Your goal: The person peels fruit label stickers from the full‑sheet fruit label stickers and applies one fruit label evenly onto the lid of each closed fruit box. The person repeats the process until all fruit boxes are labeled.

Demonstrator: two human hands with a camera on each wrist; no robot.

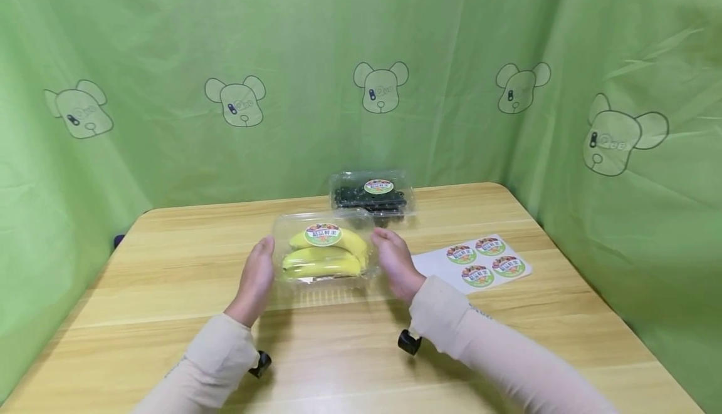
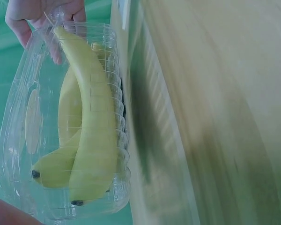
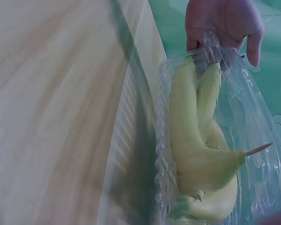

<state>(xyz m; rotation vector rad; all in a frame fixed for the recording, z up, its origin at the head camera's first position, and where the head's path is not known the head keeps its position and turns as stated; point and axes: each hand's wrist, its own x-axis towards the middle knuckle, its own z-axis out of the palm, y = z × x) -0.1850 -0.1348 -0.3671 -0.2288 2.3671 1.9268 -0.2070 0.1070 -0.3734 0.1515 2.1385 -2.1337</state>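
Both hands hold a clear plastic clamshell box [image 1: 279,226] of yellow bananas [image 1: 321,262] by its two ends. My left hand [image 1: 256,279] grips the left end, and my right hand [image 1: 397,265] grips the right end. In the left wrist view, fingers of the right hand [image 2: 47,18] wrap the box's far end. The right wrist view has the left hand [image 3: 225,26] at the opposite end, thumb pointing outward. A round fruit label [image 1: 323,235] sits on the lid. Wrist views show the box raised off the table, lid down over the fruit.
A second clear box [image 1: 403,204] with dark fruit and a matching label stands at the table's back. To the right lies a white sheet [image 1: 437,268] bearing several round stickers [image 1: 477,275]. Green curtains [image 1: 304,38] enclose the wooden table [image 1: 338,357].
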